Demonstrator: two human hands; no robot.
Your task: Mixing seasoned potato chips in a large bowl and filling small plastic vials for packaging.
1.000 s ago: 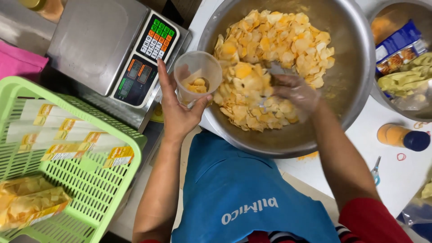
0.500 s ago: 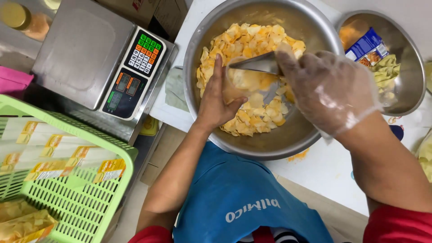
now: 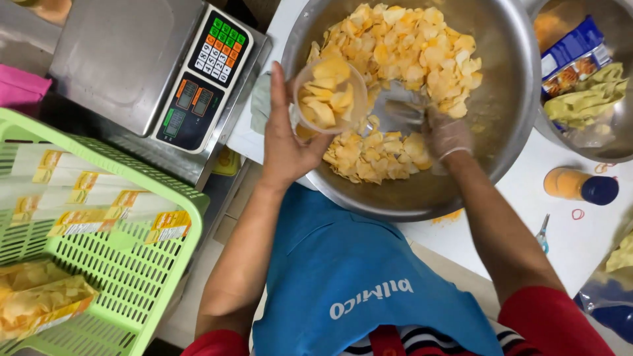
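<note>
My left hand [image 3: 288, 142] grips a clear plastic cup [image 3: 328, 97] filled with yellow chips, held over the near left rim of a large steel bowl [image 3: 501, 86]. The bowl holds a heap of yellow chips [image 3: 409, 46]. In a thin clear glove, my right hand [image 3: 447, 135] is down in the bowl on a metal scoop [image 3: 402, 112] among the chips. The scoop is blurred and partly hidden by chips.
A steel electronic scale [image 3: 142, 72] stands left of the bowl. A green plastic basket [image 3: 125, 264] with packed chip bags sits at lower left. A second steel bowl [image 3: 593, 79] with packets is at right, an orange bottle with a blue cap [image 3: 579, 186] below it.
The cup has come up out of the bowl filled with chips. My right hand has dropped from above the bowl down into the chips with the scoop.
</note>
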